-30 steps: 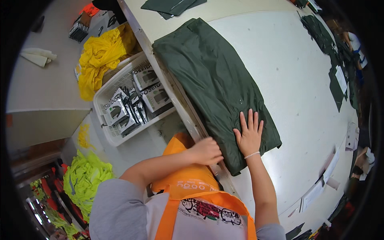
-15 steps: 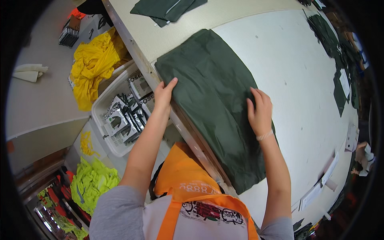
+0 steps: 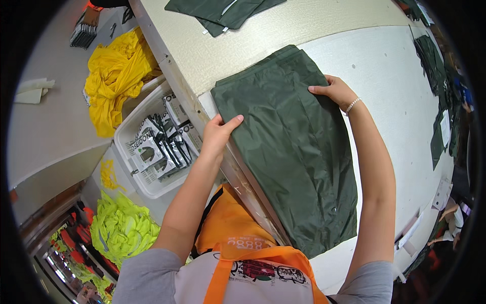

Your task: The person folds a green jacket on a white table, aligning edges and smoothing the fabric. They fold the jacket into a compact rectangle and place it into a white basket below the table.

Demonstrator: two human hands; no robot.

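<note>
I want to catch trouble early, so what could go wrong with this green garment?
The dark green garment lies close along the table edge, so it might slip over toward the white basket. It looks creased, and that may get pressed in. The left hand and right hand are both toward its far end, so the near end could drag out of line.

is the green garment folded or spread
Folded: the dark green garment lies as a compact oblong, with layered edges showing at its far end.
</note>
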